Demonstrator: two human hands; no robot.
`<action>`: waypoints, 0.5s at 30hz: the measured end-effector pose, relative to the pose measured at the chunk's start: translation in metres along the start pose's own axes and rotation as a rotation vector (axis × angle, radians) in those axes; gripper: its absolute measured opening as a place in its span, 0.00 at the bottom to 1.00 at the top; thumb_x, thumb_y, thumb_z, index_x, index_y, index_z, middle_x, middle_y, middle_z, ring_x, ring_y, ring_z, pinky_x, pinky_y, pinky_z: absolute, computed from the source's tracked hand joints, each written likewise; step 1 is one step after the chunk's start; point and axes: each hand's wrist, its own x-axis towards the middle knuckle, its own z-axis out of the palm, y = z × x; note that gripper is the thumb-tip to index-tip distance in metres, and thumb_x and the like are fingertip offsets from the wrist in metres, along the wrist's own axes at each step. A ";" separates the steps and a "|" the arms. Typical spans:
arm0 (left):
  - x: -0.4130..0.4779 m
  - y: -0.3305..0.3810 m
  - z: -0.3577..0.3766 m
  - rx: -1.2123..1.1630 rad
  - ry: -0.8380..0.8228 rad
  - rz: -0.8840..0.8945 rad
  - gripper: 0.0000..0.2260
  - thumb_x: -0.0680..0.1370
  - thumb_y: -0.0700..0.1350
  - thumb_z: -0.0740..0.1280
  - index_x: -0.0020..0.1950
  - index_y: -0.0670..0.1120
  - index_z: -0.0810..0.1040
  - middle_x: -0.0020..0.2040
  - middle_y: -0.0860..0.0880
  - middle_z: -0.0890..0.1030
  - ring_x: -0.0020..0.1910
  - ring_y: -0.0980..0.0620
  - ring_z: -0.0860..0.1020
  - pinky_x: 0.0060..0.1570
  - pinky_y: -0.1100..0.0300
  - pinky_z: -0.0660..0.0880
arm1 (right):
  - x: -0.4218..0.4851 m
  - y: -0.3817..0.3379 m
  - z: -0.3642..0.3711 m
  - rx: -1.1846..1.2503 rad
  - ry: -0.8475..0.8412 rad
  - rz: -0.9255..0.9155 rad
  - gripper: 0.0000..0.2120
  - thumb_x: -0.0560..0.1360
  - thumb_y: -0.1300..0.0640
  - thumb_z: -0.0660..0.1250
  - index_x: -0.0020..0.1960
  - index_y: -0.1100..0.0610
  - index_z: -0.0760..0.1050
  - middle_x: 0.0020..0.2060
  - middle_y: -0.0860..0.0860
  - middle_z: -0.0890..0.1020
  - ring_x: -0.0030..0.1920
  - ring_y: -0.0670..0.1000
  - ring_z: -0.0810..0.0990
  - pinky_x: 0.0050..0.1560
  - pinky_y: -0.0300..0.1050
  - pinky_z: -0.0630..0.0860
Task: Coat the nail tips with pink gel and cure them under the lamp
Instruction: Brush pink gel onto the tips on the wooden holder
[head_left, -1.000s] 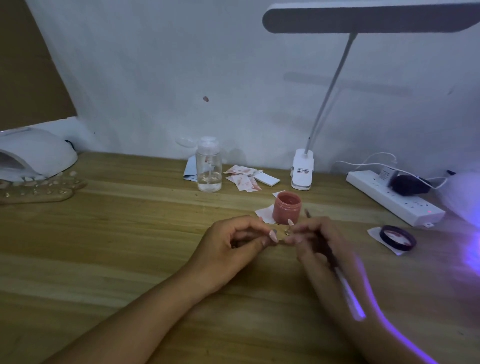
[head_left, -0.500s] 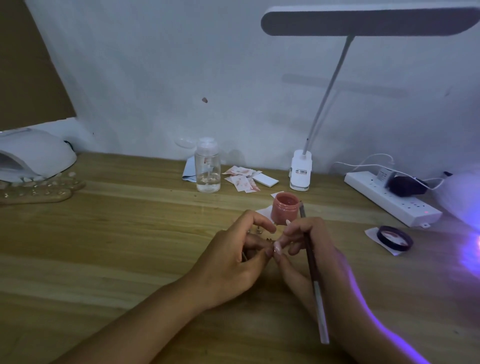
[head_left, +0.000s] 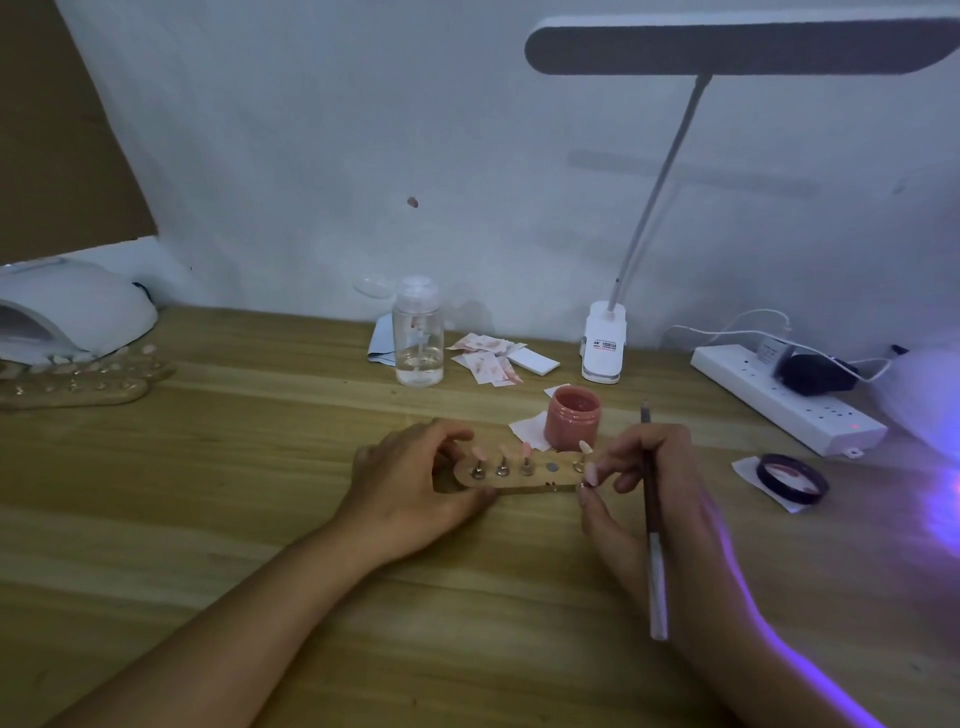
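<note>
A small wooden holder strip (head_left: 519, 477) with several nail tips on metal pegs lies on the table in front of me. My left hand (head_left: 410, 483) grips its left end. My right hand (head_left: 639, 483) pinches one nail tip on its peg (head_left: 589, 475) at the strip's right end and also holds a brush (head_left: 652, 525) between its fingers, bristles pointing away from me. The open jar of pink gel (head_left: 573, 425) stands just behind the strip. One peg spot on the strip shows bare.
A white curing lamp (head_left: 67, 312) sits far left with more wooden strips of nail tips (head_left: 78, 384) before it. A clear bottle (head_left: 418, 338), stained wipes (head_left: 485, 358), desk lamp base (head_left: 602, 348), power strip (head_left: 784, 397) and jar lid (head_left: 791, 477) stand behind. Purple light glows at the right edge.
My hands have drawn apart, uncovering the wooden strip. My left hand has slid to its left end, and my right hand holds a nail tip at its right end.
</note>
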 end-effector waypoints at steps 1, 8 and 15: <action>0.000 0.000 -0.001 -0.007 -0.009 0.020 0.21 0.69 0.58 0.76 0.59 0.60 0.76 0.52 0.61 0.77 0.56 0.58 0.76 0.65 0.51 0.66 | 0.000 0.000 0.002 0.001 0.008 0.001 0.26 0.64 0.64 0.74 0.52 0.45 0.65 0.43 0.40 0.77 0.45 0.43 0.78 0.44 0.36 0.74; -0.004 0.000 -0.001 -0.093 0.001 0.241 0.18 0.68 0.50 0.78 0.57 0.59 0.80 0.49 0.60 0.74 0.49 0.62 0.75 0.55 0.54 0.74 | 0.001 0.001 0.006 0.054 -0.017 0.165 0.15 0.68 0.68 0.73 0.42 0.49 0.74 0.39 0.45 0.77 0.42 0.51 0.78 0.45 0.62 0.76; -0.008 0.004 0.002 -0.052 0.032 0.350 0.18 0.66 0.54 0.73 0.55 0.59 0.79 0.50 0.61 0.73 0.49 0.60 0.75 0.53 0.54 0.75 | 0.000 -0.008 -0.003 -0.195 -0.128 -0.033 0.18 0.68 0.59 0.74 0.51 0.52 0.69 0.41 0.38 0.74 0.45 0.44 0.75 0.47 0.55 0.77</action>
